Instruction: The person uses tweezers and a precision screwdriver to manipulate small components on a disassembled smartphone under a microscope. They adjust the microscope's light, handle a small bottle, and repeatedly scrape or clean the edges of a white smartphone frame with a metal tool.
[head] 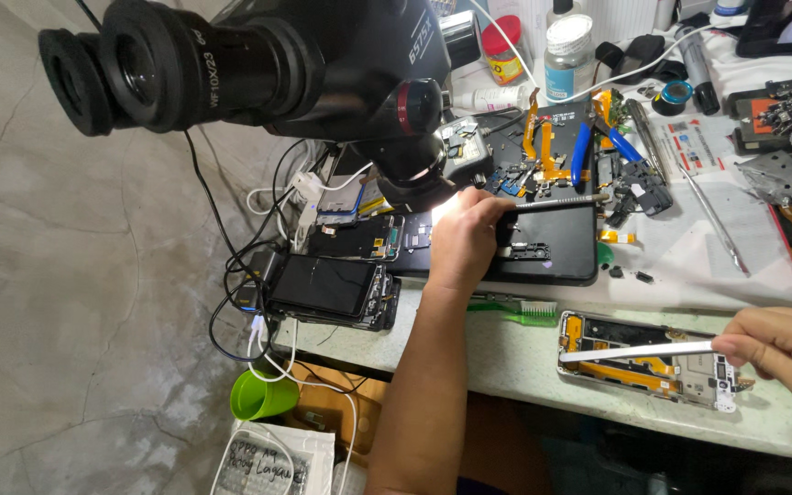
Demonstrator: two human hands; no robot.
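Silver metal tweezers (639,351) lie pinched in the fingers (735,346) of the right hand (786,353), which comes in from the lower right edge of the view; the tweezer tips reach left over an opened phone frame (653,369). That frame, with its orange flex cables showing, lies flat near the front edge of the pale desk (506,362), just below the right hand.

The left hand (465,240) stretches forward across the desk to a black work mat (566,257) under the microscope (258,64). Its fingers are closed on a slim grey screwdriver (561,201), held roughly level and pointing right over the mat. A small black phone part (526,249) lies on the mat just beside that hand.

A green toothbrush (515,312) lies between the mat and the opened frame, beside the left forearm. Left of the mat, a dark phone with a cracked screen (323,284) sits on top of other opened handsets at the desk's left end, with white and black cables hanging past it. A green cup (263,396) stands below the desk edge. Blue tweezers (582,151) and orange flex strips are scattered at the mat's far end, and a clear bottle (568,55) and a red-lidded jar (504,50) stand behind them.
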